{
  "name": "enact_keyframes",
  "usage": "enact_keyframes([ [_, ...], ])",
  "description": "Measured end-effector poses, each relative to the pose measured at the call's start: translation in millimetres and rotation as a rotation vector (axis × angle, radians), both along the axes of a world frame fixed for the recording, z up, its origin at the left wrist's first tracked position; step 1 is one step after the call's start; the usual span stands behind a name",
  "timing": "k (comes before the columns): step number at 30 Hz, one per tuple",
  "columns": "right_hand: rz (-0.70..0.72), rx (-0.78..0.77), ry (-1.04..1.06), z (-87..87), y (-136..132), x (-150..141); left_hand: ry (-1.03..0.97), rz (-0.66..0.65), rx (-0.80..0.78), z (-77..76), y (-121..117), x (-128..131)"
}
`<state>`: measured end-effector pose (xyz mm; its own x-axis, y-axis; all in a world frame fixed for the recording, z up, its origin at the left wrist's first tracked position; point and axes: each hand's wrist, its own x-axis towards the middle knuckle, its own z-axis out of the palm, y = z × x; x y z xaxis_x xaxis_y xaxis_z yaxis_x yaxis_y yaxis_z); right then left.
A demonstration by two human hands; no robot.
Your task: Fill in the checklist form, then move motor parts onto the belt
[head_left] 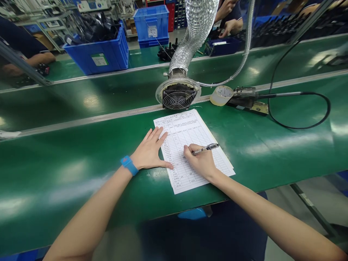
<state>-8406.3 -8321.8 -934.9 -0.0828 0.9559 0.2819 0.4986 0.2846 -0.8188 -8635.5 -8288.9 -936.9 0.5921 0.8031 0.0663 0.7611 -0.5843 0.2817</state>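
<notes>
White printed form (190,145) flat, pen (206,148) tilted

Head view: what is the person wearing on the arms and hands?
Both forearms are bare, with no sleeves or gloves in view. The left hand has a bright blue wristband at the wrist. The right hand wears nothing visible.

Pretty bright overhead lighting here, throwing soft white glare patches all over the glossy green desk (81,174), strongest near left and far right. Shadows are faint, just a thin one under the left hand (149,150). The wide lens bends the desk edges noticeably toward the corners. The centre's sharp; the far background and near forearms go soft.
</notes>
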Motion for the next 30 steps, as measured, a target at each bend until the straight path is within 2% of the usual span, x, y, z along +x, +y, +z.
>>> enact_keyframes([
  [5,-0.001,-0.033,0.019,0.8,-1.9,3.0,0.007,0.004,0.000,-0.6,0.1,-0.2],
  [30,0.056,0.017,-0.032,0.7,-4.3,3.7,0.031,-0.029,-0.034,3.9,0.3,-0.9],
])
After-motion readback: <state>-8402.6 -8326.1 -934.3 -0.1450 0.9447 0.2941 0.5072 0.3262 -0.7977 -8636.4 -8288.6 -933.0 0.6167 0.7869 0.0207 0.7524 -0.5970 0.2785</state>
